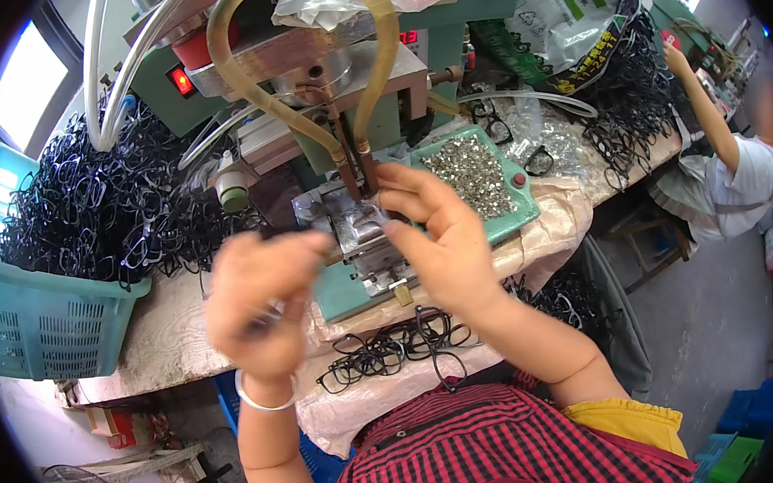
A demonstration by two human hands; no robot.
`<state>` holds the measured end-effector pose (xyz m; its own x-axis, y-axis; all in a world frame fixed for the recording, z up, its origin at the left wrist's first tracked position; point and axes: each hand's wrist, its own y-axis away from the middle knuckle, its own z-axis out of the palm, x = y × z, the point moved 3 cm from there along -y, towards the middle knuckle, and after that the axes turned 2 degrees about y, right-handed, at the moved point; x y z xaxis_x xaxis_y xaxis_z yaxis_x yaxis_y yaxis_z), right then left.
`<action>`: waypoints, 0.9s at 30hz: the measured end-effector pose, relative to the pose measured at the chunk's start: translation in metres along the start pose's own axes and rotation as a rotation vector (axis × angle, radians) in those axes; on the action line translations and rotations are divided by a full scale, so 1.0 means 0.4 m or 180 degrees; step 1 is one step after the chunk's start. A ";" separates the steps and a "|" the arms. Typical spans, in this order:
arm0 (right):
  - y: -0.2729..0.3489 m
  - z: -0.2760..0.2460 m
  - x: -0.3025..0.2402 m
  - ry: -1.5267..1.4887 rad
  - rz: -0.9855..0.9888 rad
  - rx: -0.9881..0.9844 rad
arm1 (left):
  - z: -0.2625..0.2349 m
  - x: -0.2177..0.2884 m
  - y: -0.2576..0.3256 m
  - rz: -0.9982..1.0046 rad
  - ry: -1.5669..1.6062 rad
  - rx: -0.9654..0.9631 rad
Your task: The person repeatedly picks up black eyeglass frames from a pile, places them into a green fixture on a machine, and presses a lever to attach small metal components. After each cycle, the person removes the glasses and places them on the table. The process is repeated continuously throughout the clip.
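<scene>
Here I am at the metal fixture (365, 228), which sits right under the brown prongs (368, 172), and my right hand (451, 254) is in close on its right side, thumb and forefinger a little apart. Whether the thumb touches metal, I can't tell. My left hand (257, 297) is over to the left, fingers curled and badly blurred; something dark shows near the palm, but whether I'm gripping it, I can't say.

Doing this well, I'd judge, means steady fingertips, a light touch at the fixture's edge, and skin well clear of those prongs until whatever lies there sits flat.

Now the count! Two hands, two prongs, one fixture, one looped hose (386, 33) above. One green tray (526, 216) just beyond my right hand, its small metal pieces (472, 176) far too many to number. On the worktop (167, 336), one big heap of dark frames (119, 194) at left, another heap (633, 86) at far right, and several loose frames (395, 345) nearest me, too tangled for an exact figure.
</scene>
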<state>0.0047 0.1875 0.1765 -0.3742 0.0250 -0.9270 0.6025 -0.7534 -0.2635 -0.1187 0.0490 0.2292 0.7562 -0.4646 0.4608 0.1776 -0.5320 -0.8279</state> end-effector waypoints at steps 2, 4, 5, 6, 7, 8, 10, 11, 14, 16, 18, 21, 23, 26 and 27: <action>-0.033 -0.043 -0.020 0.0840 -0.0004 -0.0584 | 0.037 0.011 0.037 0.0226 -0.0400 -0.0596; -0.073 -0.135 -0.007 0.1566 -0.0343 -0.0099 | 0.084 -0.002 0.065 0.0355 -0.0474 -0.0726; -0.090 -0.204 0.020 0.1738 -0.0609 0.0335 | 0.092 -0.010 0.073 0.0420 -0.0564 -0.0731; -0.097 -0.292 0.061 0.1887 -0.0759 0.0875 | 0.100 -0.020 0.078 0.0450 -0.0518 -0.0697; -0.088 -0.366 0.091 0.1824 -0.0600 0.1019 | 0.107 -0.026 0.072 0.0500 -0.0436 -0.0617; -0.067 -0.438 0.127 0.2417 -0.0264 0.1103 | 0.106 -0.025 0.072 0.0457 -0.0386 -0.0644; -0.001 -0.485 0.132 0.2540 -0.0435 0.0802 | 0.095 -0.030 0.081 0.0392 -0.0390 -0.0546; 0.025 -0.442 0.095 0.2775 -0.0221 0.0795 | 0.095 -0.032 0.089 0.0310 -0.0352 -0.0482; 0.053 -0.378 0.078 0.4610 -0.0525 0.0470 | 0.094 -0.036 0.102 0.0205 -0.0308 -0.0404; 0.032 -0.343 0.109 0.4659 -0.0923 0.0520 | 0.098 -0.032 0.109 0.0157 -0.0246 -0.0368; -0.007 -0.329 0.148 0.4516 -0.1277 0.0544 | 0.100 0.001 0.108 -0.0182 -0.0521 -0.0537; -0.036 -0.301 0.140 0.4156 -0.1256 0.0765 | 0.083 0.071 0.132 -0.0696 -0.0403 -0.0726; -0.057 -0.284 0.142 0.4137 -0.1479 0.0661 | 0.050 0.137 0.110 -0.0863 0.0809 -0.0302; -0.074 -0.300 0.169 0.3882 -0.1352 0.0715 | 0.038 0.219 0.047 -0.0832 0.2126 0.0003; -0.075 -0.296 0.173 0.3763 -0.1324 0.0752 | 0.040 0.229 0.043 -0.0847 0.2168 -0.0041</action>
<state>0.0443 0.2895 0.0888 0.4226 0.7622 -0.4905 0.4063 -0.6430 -0.6492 -0.0365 0.0086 0.2520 0.1283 -0.6536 0.7459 0.2902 -0.6945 -0.6584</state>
